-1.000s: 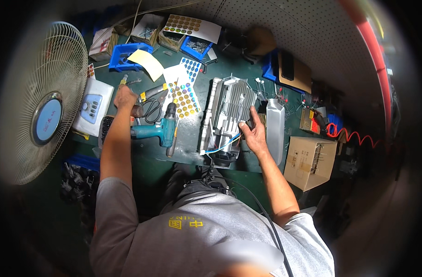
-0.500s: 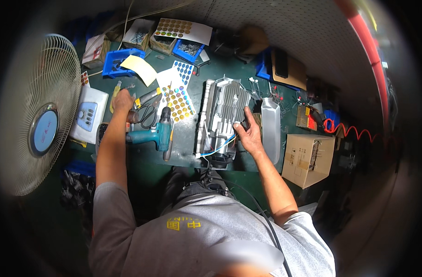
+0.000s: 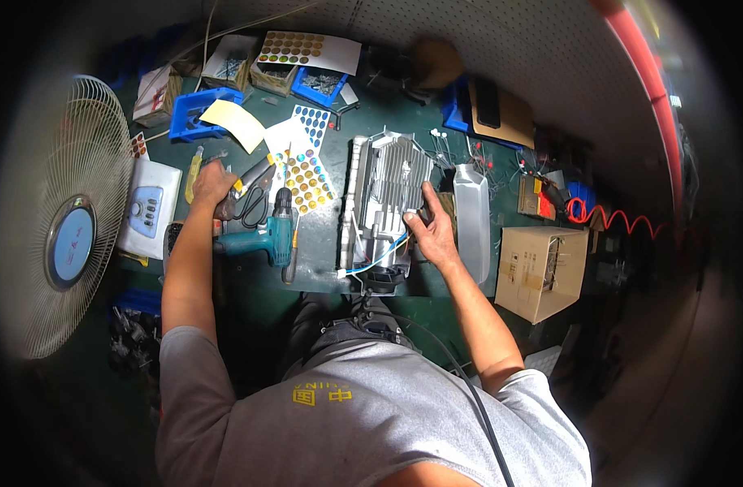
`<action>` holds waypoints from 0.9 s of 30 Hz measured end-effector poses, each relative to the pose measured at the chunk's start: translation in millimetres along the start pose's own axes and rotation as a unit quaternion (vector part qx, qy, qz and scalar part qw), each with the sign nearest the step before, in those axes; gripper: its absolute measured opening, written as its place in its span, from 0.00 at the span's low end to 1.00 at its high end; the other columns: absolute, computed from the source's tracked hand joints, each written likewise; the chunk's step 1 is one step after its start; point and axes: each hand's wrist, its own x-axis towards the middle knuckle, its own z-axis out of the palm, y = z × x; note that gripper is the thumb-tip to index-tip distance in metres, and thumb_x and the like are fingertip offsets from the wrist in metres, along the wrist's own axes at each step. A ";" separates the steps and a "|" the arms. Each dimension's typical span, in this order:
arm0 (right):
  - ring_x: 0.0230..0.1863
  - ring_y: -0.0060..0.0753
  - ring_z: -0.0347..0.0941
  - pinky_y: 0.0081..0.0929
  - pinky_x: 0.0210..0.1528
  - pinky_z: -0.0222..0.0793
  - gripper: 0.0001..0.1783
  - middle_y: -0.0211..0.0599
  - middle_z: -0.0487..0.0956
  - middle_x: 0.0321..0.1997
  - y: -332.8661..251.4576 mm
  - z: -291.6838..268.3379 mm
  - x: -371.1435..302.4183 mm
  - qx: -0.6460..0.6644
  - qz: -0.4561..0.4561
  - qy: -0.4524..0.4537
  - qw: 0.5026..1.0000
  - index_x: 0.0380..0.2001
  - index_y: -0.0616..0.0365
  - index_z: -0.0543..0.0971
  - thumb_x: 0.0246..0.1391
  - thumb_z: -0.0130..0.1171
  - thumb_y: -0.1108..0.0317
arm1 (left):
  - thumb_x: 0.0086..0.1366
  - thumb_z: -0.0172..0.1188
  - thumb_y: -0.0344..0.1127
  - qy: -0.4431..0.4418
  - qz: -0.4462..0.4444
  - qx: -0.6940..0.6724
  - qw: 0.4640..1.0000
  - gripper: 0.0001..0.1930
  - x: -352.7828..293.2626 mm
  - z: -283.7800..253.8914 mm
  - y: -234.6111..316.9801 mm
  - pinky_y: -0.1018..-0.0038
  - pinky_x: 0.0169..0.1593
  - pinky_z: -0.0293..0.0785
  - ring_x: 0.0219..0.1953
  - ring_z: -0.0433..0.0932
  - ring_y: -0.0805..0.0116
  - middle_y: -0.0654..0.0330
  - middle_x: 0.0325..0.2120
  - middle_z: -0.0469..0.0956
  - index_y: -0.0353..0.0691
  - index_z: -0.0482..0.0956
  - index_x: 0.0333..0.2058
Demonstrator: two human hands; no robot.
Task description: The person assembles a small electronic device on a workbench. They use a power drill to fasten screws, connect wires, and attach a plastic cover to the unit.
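Note:
On the green bench lies a finned silver metal housing, with blue and white wires along its near end. My right hand rests against its right edge, thumb and fingers apart. To the left, my left hand is down on the bench with curled fingers; whatever is under them is hidden. Beside that hand lie a yellow-handled tool, a pair of black-handled scissors and a yellow-and-grey cutter. A teal power drill and a screwdriver lie between my arms.
A fan and a white control box stand at the left. Sticker sheets, blue bins and cartons of screws are farther back. A grey cover, a cardboard box and a red coiled hose are at the right.
The whole view has shifted slightly, so the bench things sit farther left. My left hand has come a little nearer to me; my right hand stays against the metal housing.

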 end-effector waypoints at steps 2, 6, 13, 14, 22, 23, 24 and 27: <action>0.77 0.39 0.49 0.32 0.76 0.48 0.44 0.54 0.51 0.79 -2.0 1.1 2.6 0.012 -0.001 -0.005 1.000 0.72 0.73 0.50 0.61 0.62 0.71 | 0.56 0.65 0.43 0.059 0.022 -0.049 0.997 0.19 7.4 12.7 -20.6 0.54 0.51 0.75 0.48 0.80 0.42 0.41 0.41 0.82 0.35 0.81 0.41; 0.79 0.41 0.47 0.33 0.77 0.45 0.44 0.56 0.51 0.78 -4.9 1.5 2.1 0.016 0.001 -0.003 1.000 0.72 0.74 0.51 0.60 0.62 0.73 | 0.60 0.63 0.42 0.158 0.075 -0.112 0.978 0.15 21.3 20.0 -40.0 0.54 0.43 0.74 0.39 0.81 0.41 0.42 0.33 0.81 0.34 0.77 0.36; 0.79 0.51 0.48 0.37 0.78 0.42 0.43 0.63 0.55 0.76 -4.9 1.4 1.0 0.011 -0.016 0.018 1.000 0.70 0.74 0.57 0.56 0.64 0.68 | 0.75 0.53 0.35 0.285 0.162 -0.434 0.839 0.08 36.2 -30.2 -3.5 0.74 0.33 0.73 0.28 0.76 0.72 0.60 0.27 0.77 0.35 0.71 0.41; 0.79 0.51 0.48 0.37 0.78 0.43 0.43 0.64 0.55 0.76 -3.6 1.0 2.0 0.004 -0.019 0.018 1.000 0.69 0.74 0.58 0.56 0.65 0.67 | 0.75 0.53 0.36 0.268 0.168 -0.475 0.821 0.08 28.8 -50.9 11.5 0.75 0.33 0.73 0.27 0.76 0.73 0.61 0.27 0.76 0.35 0.71 0.41; 0.78 0.55 0.50 0.39 0.78 0.44 0.44 0.66 0.58 0.74 -3.3 -6.3 1.5 -0.031 -0.052 0.033 0.998 0.68 0.74 0.60 0.54 0.66 0.63 | 0.76 0.51 0.46 0.046 0.109 -0.602 0.790 0.20 -155.6 -103.2 166.1 0.80 0.20 0.63 0.17 0.68 0.77 0.67 0.19 0.69 0.39 0.67 0.59; 0.78 0.55 0.50 0.39 0.78 0.44 0.44 0.66 0.58 0.74 -3.8 -4.9 1.7 -0.030 -0.054 0.033 0.998 0.68 0.74 0.60 0.54 0.66 0.63 | 0.76 0.51 0.46 0.008 0.118 -0.568 0.814 0.21 -173.5 -77.3 163.3 0.80 0.18 0.61 0.14 0.63 0.78 0.69 0.17 0.67 0.39 0.66 0.60; 0.77 0.56 0.51 0.40 0.77 0.45 0.44 0.66 0.58 0.74 0.6 -3.6 2.8 -0.027 -0.061 0.033 0.997 0.68 0.74 0.60 0.54 0.66 0.64 | 0.77 0.51 0.46 -0.051 0.086 -0.563 0.820 0.22 -199.4 -60.9 170.2 0.80 0.18 0.59 0.14 0.62 0.79 0.69 0.17 0.66 0.41 0.65 0.62; 0.77 0.57 0.51 0.40 0.77 0.45 0.44 0.66 0.58 0.74 -4.6 -5.4 1.7 -0.041 -0.074 0.029 0.996 0.68 0.73 0.60 0.54 0.66 0.64 | 0.77 0.50 0.43 -0.201 0.006 -0.519 0.831 0.23 -256.7 -33.1 199.7 0.82 0.17 0.57 0.15 0.59 0.82 0.69 0.19 0.67 0.47 0.61 0.67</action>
